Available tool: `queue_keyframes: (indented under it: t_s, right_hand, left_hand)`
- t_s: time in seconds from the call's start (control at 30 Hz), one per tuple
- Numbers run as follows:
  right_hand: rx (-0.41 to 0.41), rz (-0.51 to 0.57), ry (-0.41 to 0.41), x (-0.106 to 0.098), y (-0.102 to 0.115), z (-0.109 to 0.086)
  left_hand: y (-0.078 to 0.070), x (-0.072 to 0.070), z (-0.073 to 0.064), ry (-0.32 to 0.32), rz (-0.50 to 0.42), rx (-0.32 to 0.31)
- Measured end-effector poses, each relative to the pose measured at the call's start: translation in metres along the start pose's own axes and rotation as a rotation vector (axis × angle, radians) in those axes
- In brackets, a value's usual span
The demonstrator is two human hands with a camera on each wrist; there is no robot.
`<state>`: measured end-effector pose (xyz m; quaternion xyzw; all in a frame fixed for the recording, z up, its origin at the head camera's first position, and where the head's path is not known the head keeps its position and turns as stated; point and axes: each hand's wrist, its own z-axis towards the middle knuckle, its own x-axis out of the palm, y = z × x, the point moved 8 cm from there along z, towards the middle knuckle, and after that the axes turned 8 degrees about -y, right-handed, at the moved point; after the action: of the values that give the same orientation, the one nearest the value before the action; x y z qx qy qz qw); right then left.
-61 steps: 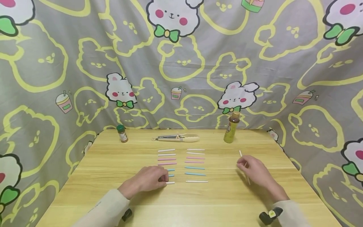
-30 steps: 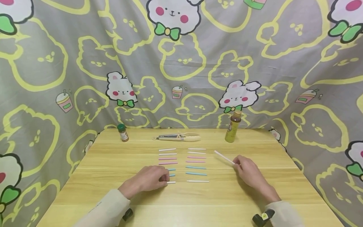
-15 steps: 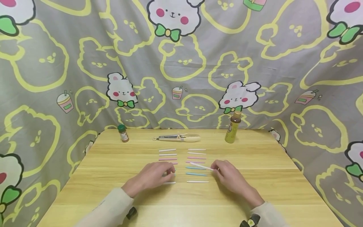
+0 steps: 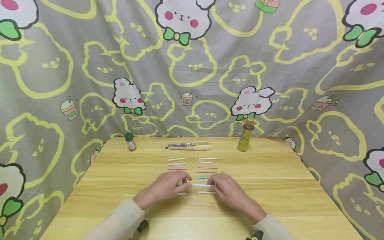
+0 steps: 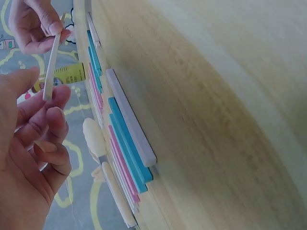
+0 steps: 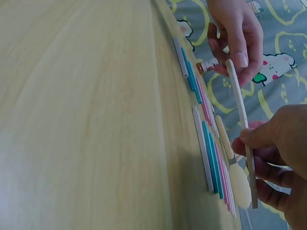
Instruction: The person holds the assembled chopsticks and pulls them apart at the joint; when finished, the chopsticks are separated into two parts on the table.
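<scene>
In the head view a long, thin white chopstick (image 4: 200, 184) is held level over the table. My right hand (image 4: 229, 191) pinches it between thumb and fingers. My left hand (image 4: 168, 186) is at its other end, thumb and forefinger spread apart with the stick's tip right between them. Below are two columns of shorter sticks, thicker white, blue and pink ones (image 5: 129, 115) on the left and slimmer ones (image 6: 204, 148) on the right. My hands hide some of these.
Metal tongs (image 4: 187, 146) with cream tips lie behind the sticks. A green-lidded spice jar (image 4: 130, 142) stands at the back left, a yellow-labelled bottle (image 4: 246, 136) at the back right. A patterned cloth (image 4: 192, 76) hangs around the wooden table (image 4: 192, 213).
My right hand has carried the white chopstick leftward from the right side and turned it level. My left hand has shifted a little right and opened toward its end.
</scene>
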<state>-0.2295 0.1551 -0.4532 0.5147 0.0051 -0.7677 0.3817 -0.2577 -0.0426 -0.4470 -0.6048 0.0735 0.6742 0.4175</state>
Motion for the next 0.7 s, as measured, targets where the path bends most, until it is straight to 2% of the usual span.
queue_keyframes:
  t_s: [0.3, 0.57, 0.7]
  right_hand:
    - [-0.02, 0.017, -0.021, 0.003, 0.016, 0.01]
    - [0.073, 0.064, 0.023, 0.013, 0.009, 0.012]
    - [0.087, 0.112, 0.037, 0.016, 0.007, 0.012]
  left_hand:
    - [-0.005, 0.003, 0.001, 0.009, -0.04, 0.032]
    - [-0.003, 0.002, 0.0, 0.003, -0.035, 0.008]
    - [-0.002, 0.0, -0.001, -0.02, -0.023, -0.002]
